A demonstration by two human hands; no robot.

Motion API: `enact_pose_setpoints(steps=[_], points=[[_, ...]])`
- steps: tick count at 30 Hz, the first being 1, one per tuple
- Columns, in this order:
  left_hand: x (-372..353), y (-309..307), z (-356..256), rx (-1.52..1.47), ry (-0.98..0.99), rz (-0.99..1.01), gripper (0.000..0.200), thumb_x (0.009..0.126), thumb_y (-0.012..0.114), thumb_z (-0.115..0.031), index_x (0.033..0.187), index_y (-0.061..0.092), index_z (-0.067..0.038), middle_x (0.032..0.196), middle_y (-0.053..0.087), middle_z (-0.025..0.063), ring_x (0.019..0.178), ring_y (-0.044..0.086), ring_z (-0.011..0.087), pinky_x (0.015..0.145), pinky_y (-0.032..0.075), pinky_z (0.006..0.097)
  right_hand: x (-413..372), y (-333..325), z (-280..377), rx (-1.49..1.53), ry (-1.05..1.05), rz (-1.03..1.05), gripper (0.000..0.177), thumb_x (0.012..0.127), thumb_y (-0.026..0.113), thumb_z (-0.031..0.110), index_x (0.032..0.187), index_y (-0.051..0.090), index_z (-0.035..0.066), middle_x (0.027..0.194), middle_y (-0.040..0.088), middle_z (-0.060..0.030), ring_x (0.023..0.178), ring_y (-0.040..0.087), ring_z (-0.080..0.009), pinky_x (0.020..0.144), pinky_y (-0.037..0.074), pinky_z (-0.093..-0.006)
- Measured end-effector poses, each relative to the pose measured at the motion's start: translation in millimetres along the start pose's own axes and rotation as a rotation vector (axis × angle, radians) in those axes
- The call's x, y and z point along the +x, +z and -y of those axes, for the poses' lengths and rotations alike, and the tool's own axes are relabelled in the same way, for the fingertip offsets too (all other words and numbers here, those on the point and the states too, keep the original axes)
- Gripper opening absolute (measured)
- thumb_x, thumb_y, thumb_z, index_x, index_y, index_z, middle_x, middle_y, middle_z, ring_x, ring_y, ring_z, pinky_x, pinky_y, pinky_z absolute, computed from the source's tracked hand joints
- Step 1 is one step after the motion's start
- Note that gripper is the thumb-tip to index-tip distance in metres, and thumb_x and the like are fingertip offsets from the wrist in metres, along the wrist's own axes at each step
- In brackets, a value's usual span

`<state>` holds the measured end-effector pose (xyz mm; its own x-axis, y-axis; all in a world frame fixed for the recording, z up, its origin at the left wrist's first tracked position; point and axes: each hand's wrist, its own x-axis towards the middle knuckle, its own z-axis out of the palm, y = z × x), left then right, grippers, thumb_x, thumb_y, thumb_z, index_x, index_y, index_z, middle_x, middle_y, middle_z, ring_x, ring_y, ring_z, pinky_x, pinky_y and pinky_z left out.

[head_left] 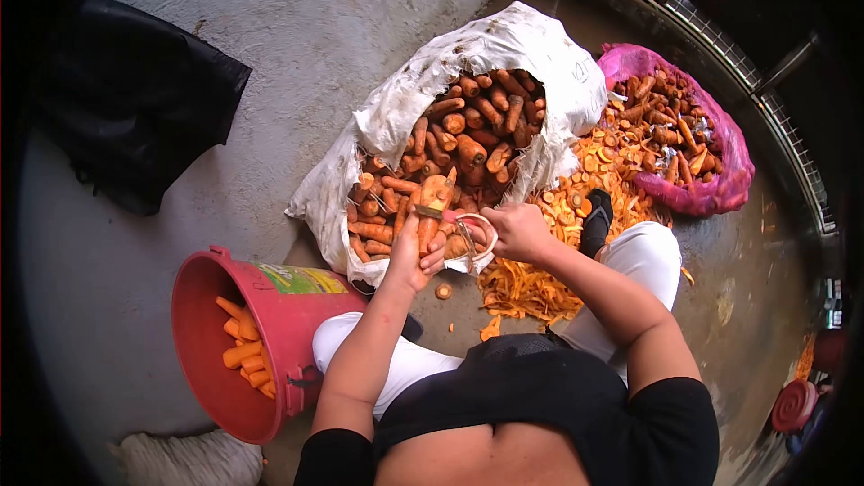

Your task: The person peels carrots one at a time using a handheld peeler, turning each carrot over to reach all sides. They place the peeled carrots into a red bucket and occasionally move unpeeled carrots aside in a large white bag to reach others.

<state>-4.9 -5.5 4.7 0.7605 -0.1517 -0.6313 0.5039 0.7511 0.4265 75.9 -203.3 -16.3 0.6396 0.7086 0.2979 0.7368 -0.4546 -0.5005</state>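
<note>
Carrot (436, 198) is held upright at the centre of the frame, just in front of the open white sack (504, 45). It is clamped at its lower end by the left hand (416, 256), whose fingers are wrapped round it. A peeler (474, 236) is gripped in the right hand (517, 229), the fingers closed on its handle, and its blade end is laid across the carrot about midway up. The two hands are seen close together, nearly touching.

The sack is filled with unpeeled carrots (468, 139) and is slumped on the concrete floor (297, 27). To its right, a heap of peelings (531, 283) is spread over the floor as far as a pink mesh bag (711, 193) of more carrots at the upper right. A sandalled foot (597, 216) is seen among the peelings. A red bucket (288, 306) is set at the lower left, with peeled carrots (245, 351) inside. A cut carrot end (443, 291) is seen on the floor just below the hands. A black bag (135, 99) is laid at the upper left.
</note>
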Motion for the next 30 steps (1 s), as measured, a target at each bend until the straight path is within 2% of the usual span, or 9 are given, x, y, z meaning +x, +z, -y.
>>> enact_pose_setpoints(steps=[3,6,15,25,28,30], points=[[2.8,-1.0,1.2,0.070,0.021,0.038,0.048,0.099,0.026,-0.050,0.107,0.050,-0.009,0.054,0.039,-0.0019,0.031,0.028,0.0058,0.028,0.021,0.0188,-0.5,9.0,-9.7,-0.084,-0.003,-0.050,0.038,0.084,0.060,0.047,0.071,0.058,0.011,0.055,0.056,-0.0108,0.054,0.059,-0.0301,0.050,0.045,-0.0422],[-0.7,4.3,1.9,0.105,0.028,0.014,0.046,0.099,0.026,-0.049,0.102,0.050,-0.009,0.054,0.040,-0.0014,0.031,0.029,0.0061,0.028,0.022,0.0189,-1.6,1.6,-9.3,-0.045,0.016,-0.005,0.037,0.084,0.059,0.047,0.073,0.059,0.011,0.056,0.057,-0.0116,0.055,0.059,-0.0305,0.050,0.045,-0.0427],[1.9,-0.3,3.4,0.068,0.038,0.020,0.046,0.099,0.028,-0.048,0.104,0.051,-0.008,0.053,0.038,-0.0017,0.031,0.028,0.0056,0.027,0.023,0.0181,-1.4,-1.2,-4.0,0.008,0.107,0.101,0.037,0.085,0.058,0.048,0.077,0.064,0.012,0.055,0.058,-0.0117,0.053,0.060,-0.0321,0.049,0.045,-0.0433],[-0.8,-0.6,3.2,0.041,-0.012,0.027,0.040,0.098,0.033,-0.048,0.111,0.048,-0.014,0.055,0.038,-0.0012,0.031,0.027,0.0055,0.028,0.022,0.0179,-2.8,-1.2,-14.8,-0.196,0.021,-0.003,0.039,0.085,0.058,0.045,0.068,0.057,0.010,0.055,0.059,-0.0096,0.055,0.059,-0.0280,0.051,0.046,-0.0394],[2.1,-3.4,4.5,0.024,-0.032,-0.001,0.039,0.098,0.034,-0.049,0.112,0.048,-0.015,0.055,0.038,-0.0016,0.031,0.027,0.0053,0.028,0.022,0.0180,-5.6,7.7,-20.2,-0.250,-0.005,-0.030,0.043,0.088,0.054,0.048,0.069,0.056,0.010,0.053,0.057,-0.0079,0.053,0.059,-0.0247,0.050,0.045,-0.0387],[3.3,-5.3,3.2,0.006,-0.062,-0.025,0.039,0.098,0.034,-0.048,0.112,0.048,-0.015,0.054,0.038,-0.0019,0.031,0.027,0.0053,0.028,0.021,0.0181,-6.6,14.5,-26.5,-0.303,0.035,-0.016,0.046,0.089,0.052,0.051,0.068,0.056,0.011,0.048,0.049,-0.0029,0.048,0.051,-0.0210,0.045,0.041,-0.0380]])
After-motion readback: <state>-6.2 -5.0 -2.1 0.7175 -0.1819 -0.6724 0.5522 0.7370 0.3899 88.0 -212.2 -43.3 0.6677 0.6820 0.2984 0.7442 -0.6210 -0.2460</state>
